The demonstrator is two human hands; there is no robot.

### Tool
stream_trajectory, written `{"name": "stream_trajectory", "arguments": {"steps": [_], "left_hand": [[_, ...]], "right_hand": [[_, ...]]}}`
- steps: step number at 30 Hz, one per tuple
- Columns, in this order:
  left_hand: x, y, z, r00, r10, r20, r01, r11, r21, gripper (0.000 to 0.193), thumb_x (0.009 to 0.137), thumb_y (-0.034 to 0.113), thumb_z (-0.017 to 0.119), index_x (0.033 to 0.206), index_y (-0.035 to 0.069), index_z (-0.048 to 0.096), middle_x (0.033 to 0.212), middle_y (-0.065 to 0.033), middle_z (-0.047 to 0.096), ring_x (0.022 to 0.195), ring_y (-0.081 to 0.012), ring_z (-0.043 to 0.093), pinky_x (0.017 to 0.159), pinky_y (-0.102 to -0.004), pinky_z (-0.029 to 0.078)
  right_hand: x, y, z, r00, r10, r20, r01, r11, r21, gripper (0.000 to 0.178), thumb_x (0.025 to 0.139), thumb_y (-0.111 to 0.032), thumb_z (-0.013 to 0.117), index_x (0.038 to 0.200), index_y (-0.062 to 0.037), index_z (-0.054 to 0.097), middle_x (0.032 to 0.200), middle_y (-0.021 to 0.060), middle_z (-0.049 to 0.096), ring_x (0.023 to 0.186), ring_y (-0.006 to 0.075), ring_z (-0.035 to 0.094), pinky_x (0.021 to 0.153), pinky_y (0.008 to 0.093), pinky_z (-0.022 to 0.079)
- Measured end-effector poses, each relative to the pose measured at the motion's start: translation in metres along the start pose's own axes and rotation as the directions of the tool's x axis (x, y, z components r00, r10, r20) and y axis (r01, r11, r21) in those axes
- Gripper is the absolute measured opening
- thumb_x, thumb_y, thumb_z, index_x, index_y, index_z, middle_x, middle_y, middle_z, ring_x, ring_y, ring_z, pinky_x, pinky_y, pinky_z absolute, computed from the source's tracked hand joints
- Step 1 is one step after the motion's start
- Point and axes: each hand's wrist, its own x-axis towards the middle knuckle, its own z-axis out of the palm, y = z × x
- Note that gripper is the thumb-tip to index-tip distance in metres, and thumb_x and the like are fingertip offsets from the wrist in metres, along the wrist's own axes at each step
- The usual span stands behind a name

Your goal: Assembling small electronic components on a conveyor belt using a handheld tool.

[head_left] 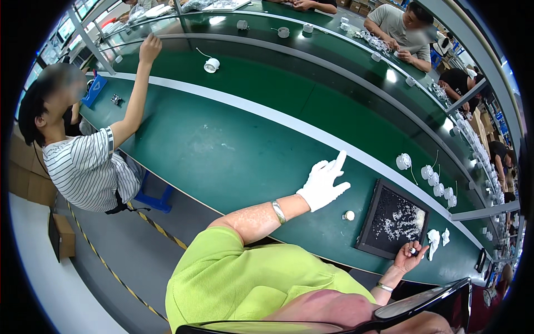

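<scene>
One white glove [317, 196] covers the left hand [325, 185], its fingers spread well apart over the green desk [261, 172]; the right hand [405, 260] grips what seems a small dark-and-white piece [413, 251] at the near right corner of a black tray [375, 249] strewn with tiny clear bits [397, 224].

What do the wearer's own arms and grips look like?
The left grip wears a white glove, with a silver-coloured bracelet at the wrist. The right grip is ungloved, with another silver-coloured bracelet. The short left sleeve is lime green.
</scene>
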Motion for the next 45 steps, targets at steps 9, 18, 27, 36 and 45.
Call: {"name": "stream_trajectory", "arguments": {"steps": [9,18,27,36,45], "left_hand": [[0.008,-0.012,0.028,0.982,0.144,-0.121,-0.11,0.962,0.251,0.079,0.079,0.035,0.069,0.139,-0.003,0.035,0.126,-0.0223,0.053,0.116,-0.0378,0.049,0.102,-0.0436,0.035],[0.019,-0.013,0.038,0.994,0.093,-0.064,-0.078,0.976,0.203,0.076,0.075,0.038,0.072,0.133,-0.003,0.045,0.126,-0.0243,0.053,0.114,-0.0376,0.05,0.101,-0.0446,0.036],[0.064,0.029,0.047,0.993,0.119,-0.008,-0.117,0.988,0.104,0.084,0.071,0.03,0.077,0.137,-0.003,0.038,0.134,-0.0251,0.047,0.121,-0.0406,0.049,0.105,-0.0426,0.038],[0.206,0.026,0.096,0.985,0.107,0.135,-0.124,0.985,0.119,0.107,0.06,0.034,0.08,0.144,0.001,0.024,0.141,-0.0252,0.037,0.131,-0.039,0.038,0.108,-0.0405,0.033],[0.246,-0.006,0.12,0.892,0.194,0.408,-0.262,0.958,0.118,0.081,0.061,0.034,0.078,0.134,0.016,0.048,0.133,-0.0216,0.049,0.137,-0.0364,0.031,0.113,-0.0461,0.017]], "right_hand": [[0.001,-0.003,-0.015,0.995,0.025,0.096,-0.033,0.995,0.09,0.043,0.101,-0.037,0.044,0.071,-0.0052,0.046,0.069,0.0047,0.044,0.049,0.01,0.033,0.044,0.0226,0.032],[0.006,0.001,-0.008,0.997,-0.042,0.061,0.033,0.99,0.136,0.046,0.1,-0.037,0.045,0.067,-0.0049,0.045,0.065,0.0026,0.038,0.049,0.0097,0.031,0.044,0.0227,0.029],[0.001,-0.005,-0.022,0.98,0.019,0.2,-0.071,0.963,0.258,0.043,0.101,-0.035,0.044,0.067,-0.0106,0.034,0.064,-0.0008,0.028,0.051,0.01,0.025,0.048,0.0252,0.026],[0.006,-0.001,-0.036,0.956,0.013,0.294,-0.09,0.965,0.247,0.047,0.101,-0.037,0.042,0.065,-0.0079,0.037,0.065,0.0019,0.036,0.051,0.0094,0.027,0.046,0.024,0.025],[0.008,-0.004,-0.033,0.976,0.022,0.219,-0.07,0.974,0.215,0.047,0.101,-0.038,0.044,0.065,-0.0078,0.037,0.067,0.0026,0.037,0.052,0.0099,0.026,0.045,0.0247,0.024]]}}
